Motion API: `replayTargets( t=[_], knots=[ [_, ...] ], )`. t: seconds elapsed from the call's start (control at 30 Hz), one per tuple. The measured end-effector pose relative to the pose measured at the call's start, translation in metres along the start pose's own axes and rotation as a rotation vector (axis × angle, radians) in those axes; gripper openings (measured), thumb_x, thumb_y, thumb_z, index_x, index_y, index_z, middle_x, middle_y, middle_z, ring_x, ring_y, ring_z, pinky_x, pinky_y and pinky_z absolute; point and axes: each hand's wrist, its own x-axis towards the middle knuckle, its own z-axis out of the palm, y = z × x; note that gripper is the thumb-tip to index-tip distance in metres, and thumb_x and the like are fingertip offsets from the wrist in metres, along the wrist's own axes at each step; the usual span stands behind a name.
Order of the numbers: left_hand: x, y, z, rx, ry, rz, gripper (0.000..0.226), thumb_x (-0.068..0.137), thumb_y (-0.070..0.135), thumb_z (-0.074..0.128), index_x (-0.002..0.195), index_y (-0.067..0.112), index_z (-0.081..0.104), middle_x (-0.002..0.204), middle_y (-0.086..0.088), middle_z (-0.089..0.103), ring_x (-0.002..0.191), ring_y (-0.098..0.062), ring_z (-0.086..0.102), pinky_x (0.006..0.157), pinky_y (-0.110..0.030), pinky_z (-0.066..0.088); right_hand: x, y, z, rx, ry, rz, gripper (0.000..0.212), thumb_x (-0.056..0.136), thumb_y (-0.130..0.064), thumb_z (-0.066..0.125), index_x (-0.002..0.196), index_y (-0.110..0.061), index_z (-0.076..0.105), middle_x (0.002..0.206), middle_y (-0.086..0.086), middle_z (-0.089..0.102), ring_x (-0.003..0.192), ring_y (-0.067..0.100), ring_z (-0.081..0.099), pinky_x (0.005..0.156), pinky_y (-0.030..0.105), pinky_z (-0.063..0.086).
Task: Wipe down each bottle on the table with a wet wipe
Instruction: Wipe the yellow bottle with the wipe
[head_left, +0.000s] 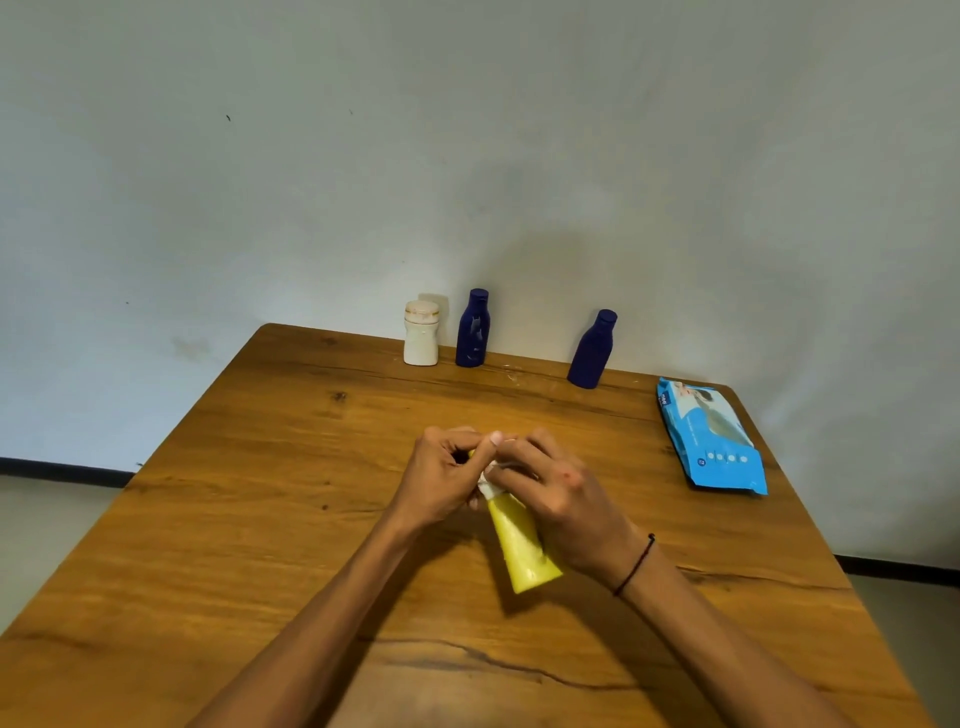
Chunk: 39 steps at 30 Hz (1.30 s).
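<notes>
White bottle (421, 333) with gold-trimmed cap, far edge of wooden tabletop (218, 519), upright; matte dark-blue bottle (472, 329) just beside it. Left hand (447, 480): grip curled round cap end of yellow tube (519, 540), held above tabletop centre. Tube smooth, glossy, flat crimped tail; long axis runs from hands toward the person, tail nearest. Right hand (553, 493): grip pinches white wet wipe (487, 480) against tube neck. Wipe sits between both hands; judged next stroke runs tailward. Second blue bottle (593, 349) apart, right. Blue wipes pack (711, 436), soft film, lies flat.
</notes>
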Motion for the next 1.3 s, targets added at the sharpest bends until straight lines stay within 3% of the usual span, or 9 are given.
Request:
replayTargets(
  t=[0.13, 0.33, 0.53, 0.67, 0.73, 0.93, 1.17, 1.23, 1.3],
  knots=[
    [-0.002, 0.001, -0.009, -0.004, -0.001, -0.039, 0.023, 0.105, 0.034, 0.067, 0.107, 0.021, 0.086, 0.073, 0.001, 0.067, 0.048, -0.014, 0.062, 0.041, -0.026, 0.048, -0.015, -0.012, -0.003, 0.044, -0.11, -0.121, 0.019, 0.097, -0.016, 0.064, 0.108, -0.007, 0.076, 0.115, 0.01, 0.069, 0.107, 0.022, 0.056, 0.08, 0.033, 0.058],
    [-0.003, 0.004, -0.012, 0.044, -0.021, -0.104, 0.024, 0.103, 0.033, 0.069, 0.112, 0.018, 0.085, 0.08, 0.009, 0.072, 0.049, -0.012, 0.065, 0.044, -0.024, 0.052, -0.059, -0.022, -0.006, 0.026, -0.171, -0.237, 0.027, 0.113, -0.021, 0.047, 0.107, -0.014, 0.072, 0.115, 0.005, 0.066, 0.099, 0.021, 0.062, 0.079, 0.035, 0.056],
    [-0.006, 0.011, -0.002, 0.092, -0.078, -0.094, 0.024, 0.103, 0.034, 0.069, 0.109, 0.018, 0.085, 0.082, 0.002, 0.074, 0.047, -0.015, 0.067, 0.043, -0.025, 0.051, -0.037, -0.008, 0.001, -0.064, -0.099, -0.174, 0.024, 0.108, -0.017, 0.051, 0.112, -0.007, 0.072, 0.113, 0.012, 0.067, 0.098, 0.023, 0.061, 0.075, 0.033, 0.057],
    [-0.01, 0.015, -0.004, 0.03, -0.111, -0.071, 0.022, 0.105, 0.032, 0.067, 0.1, 0.021, 0.085, 0.082, -0.002, 0.076, 0.052, -0.013, 0.068, 0.045, -0.021, 0.052, -0.019, 0.002, 0.003, 0.033, -0.04, 0.084, 0.027, 0.091, -0.017, 0.069, 0.114, -0.005, 0.073, 0.118, 0.018, 0.068, 0.105, 0.025, 0.06, 0.073, 0.038, 0.063],
    [-0.01, 0.016, -0.008, -0.029, -0.074, -0.083, 0.023, 0.105, 0.03, 0.066, 0.106, 0.017, 0.085, 0.083, -0.007, 0.077, 0.051, -0.016, 0.067, 0.045, -0.024, 0.052, -0.021, 0.001, 0.004, 0.1, -0.002, 0.162, 0.032, 0.087, -0.015, 0.071, 0.118, -0.007, 0.069, 0.118, 0.016, 0.064, 0.108, 0.021, 0.053, 0.073, 0.036, 0.062],
    [-0.01, 0.011, -0.02, -0.067, 0.035, -0.1, 0.025, 0.104, 0.027, 0.067, 0.114, 0.013, 0.084, 0.075, -0.002, 0.069, 0.046, -0.016, 0.062, 0.043, -0.023, 0.05, -0.056, -0.011, 0.006, 0.13, -0.106, -0.033, 0.024, 0.109, -0.015, 0.045, 0.127, -0.012, 0.059, 0.125, 0.01, 0.056, 0.107, 0.022, 0.055, 0.071, 0.034, 0.058],
    [-0.016, 0.01, -0.01, -0.107, 0.012, -0.103, 0.028, 0.103, 0.033, 0.067, 0.117, 0.016, 0.083, 0.084, -0.003, 0.07, 0.056, -0.022, 0.069, 0.047, -0.027, 0.058, -0.049, -0.012, -0.001, -0.036, -0.097, -0.08, 0.024, 0.107, -0.018, 0.05, 0.12, -0.009, 0.068, 0.119, 0.012, 0.062, 0.1, 0.022, 0.056, 0.066, 0.033, 0.057],
    [-0.018, 0.01, -0.007, -0.156, -0.002, -0.11, 0.028, 0.103, 0.032, 0.067, 0.12, 0.016, 0.082, 0.089, -0.004, 0.071, 0.063, -0.024, 0.073, 0.051, -0.027, 0.061, -0.035, -0.016, 0.0, -0.066, -0.08, -0.011, 0.024, 0.102, -0.019, 0.055, 0.115, -0.006, 0.071, 0.116, 0.013, 0.064, 0.099, 0.023, 0.057, 0.067, 0.034, 0.057],
    [-0.02, 0.011, -0.006, -0.216, 0.0, -0.13, 0.027, 0.102, 0.031, 0.067, 0.123, 0.021, 0.081, 0.097, -0.003, 0.073, 0.073, -0.025, 0.077, 0.057, -0.029, 0.064, -0.023, -0.021, 0.0, -0.019, -0.036, 0.175, 0.03, 0.099, -0.026, 0.057, 0.116, -0.005, 0.071, 0.114, 0.015, 0.065, 0.1, 0.026, 0.06, 0.068, 0.035, 0.059]
  ],
)
